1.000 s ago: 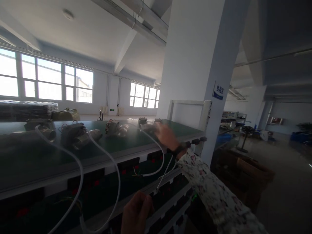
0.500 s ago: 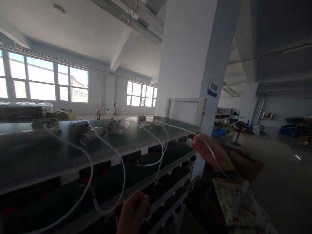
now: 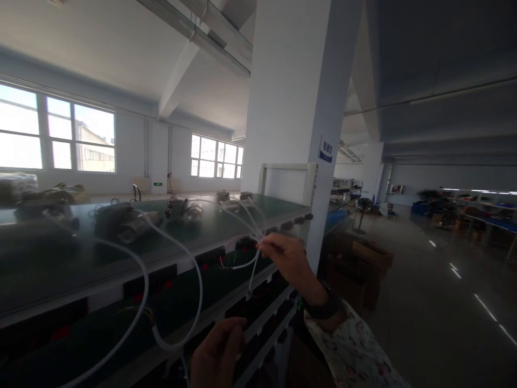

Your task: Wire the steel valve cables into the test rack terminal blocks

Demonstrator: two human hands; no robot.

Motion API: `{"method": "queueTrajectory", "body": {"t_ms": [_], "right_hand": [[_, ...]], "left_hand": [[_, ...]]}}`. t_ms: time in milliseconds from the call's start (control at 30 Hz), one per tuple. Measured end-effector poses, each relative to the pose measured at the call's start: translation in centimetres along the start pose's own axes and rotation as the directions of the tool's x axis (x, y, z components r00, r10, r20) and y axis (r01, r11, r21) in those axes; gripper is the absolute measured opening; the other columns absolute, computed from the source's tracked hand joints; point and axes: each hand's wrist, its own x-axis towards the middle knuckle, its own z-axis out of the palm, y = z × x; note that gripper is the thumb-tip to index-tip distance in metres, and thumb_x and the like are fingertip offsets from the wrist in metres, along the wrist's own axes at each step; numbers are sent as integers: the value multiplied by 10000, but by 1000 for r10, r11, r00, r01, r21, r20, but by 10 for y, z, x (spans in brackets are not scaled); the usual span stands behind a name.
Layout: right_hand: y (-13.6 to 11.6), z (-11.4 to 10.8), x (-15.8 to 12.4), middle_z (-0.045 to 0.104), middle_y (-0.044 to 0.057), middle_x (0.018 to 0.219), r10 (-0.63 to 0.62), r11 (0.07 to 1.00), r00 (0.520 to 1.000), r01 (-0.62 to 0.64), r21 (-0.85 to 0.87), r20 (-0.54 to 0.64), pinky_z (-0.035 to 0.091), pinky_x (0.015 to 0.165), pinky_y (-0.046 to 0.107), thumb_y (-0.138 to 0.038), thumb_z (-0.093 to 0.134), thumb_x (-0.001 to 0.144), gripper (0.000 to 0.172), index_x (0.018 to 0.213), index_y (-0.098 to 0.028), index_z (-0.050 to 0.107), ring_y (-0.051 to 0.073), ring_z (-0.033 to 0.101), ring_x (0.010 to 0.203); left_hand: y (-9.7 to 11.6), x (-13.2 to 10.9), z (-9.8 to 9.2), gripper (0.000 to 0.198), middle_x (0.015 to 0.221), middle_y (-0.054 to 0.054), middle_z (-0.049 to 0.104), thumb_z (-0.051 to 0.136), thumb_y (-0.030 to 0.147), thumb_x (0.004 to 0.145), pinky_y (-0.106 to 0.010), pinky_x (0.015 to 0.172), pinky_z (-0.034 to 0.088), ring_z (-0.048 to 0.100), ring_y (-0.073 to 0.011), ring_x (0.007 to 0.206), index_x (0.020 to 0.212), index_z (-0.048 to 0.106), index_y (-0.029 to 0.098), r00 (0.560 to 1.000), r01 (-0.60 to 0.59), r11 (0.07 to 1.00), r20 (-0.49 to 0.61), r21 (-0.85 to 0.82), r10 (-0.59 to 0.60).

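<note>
Currently right hand [image 3: 287, 260] is pinching white cable [image 3: 259, 235] between thumb and fingertips | other cables are crossing beside those fingertips | left hand [image 3: 218, 351] is curling below, nearer the wearer; cannot tell if it's gripping anything | metal units [image 3: 131, 227] are lying beyond both hands on green bench top [image 3: 278, 202]

Place: factory workshop. Evidence: green-topped bench [image 3: 283, 202] bearing cabled metal units [image 3: 135, 225], signposted pillar [image 3: 288, 91], cardboard boxes [image 3: 369, 256], further worktables [image 3: 495, 216] beyond.
</note>
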Motion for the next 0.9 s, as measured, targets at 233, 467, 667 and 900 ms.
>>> {"method": "queueTrajectory", "body": {"t_ms": [233, 467, 667, 900], "right_hand": [[39, 4, -25, 593, 1, 701, -60, 989, 995, 70, -132, 78, 432, 608, 228, -241, 549, 868, 140, 772, -199, 642, 124, 557, 644], [73, -12, -25, 617, 34, 770, -181, 968, 965, 209, -138, 191, 453, 657, 255, -266, 485, 905, 175, 835, -188, 625, 146, 582, 713], [110, -26, -21, 631, 43, 760, -321, 929, 910, 356, -100, 261, 473, 659, 278, -287, 475, 908, 201, 834, -192, 636, 155, 579, 708], [130, -30, -23, 651, 52, 852, -474, 876, 814, 476, 81, 337, 484, 718, 325, -202, 434, 913, 157, 1003, -194, 563, 174, 589, 767]], "left_hand": [[41, 19, 13, 257, 720, -4, 621, 673, 356, 722, -233, 620, 511, 610, -154, 681, 870, 551, 186, 967, -137, 991, -218, 6, 135], [36, 44, 37, 231, 930, -61, 587, 664, 190, 776, -306, 719, 471, 566, -177, 807, 1003, 619, 194, 465, -449, 309, -76, 838, 882], [31, 56, 56, 92, 809, -25, 632, 566, 174, 843, -250, 728, 450, 577, -145, 753, 834, 657, 180, 619, -438, 299, 44, 848, 784], [17, 48, 101, 222, 551, 29, 515, 562, 351, 807, -199, 496, 382, 470, -107, 521, 689, 605, 169, 962, -16, 906, -242, 423, 129]]}}
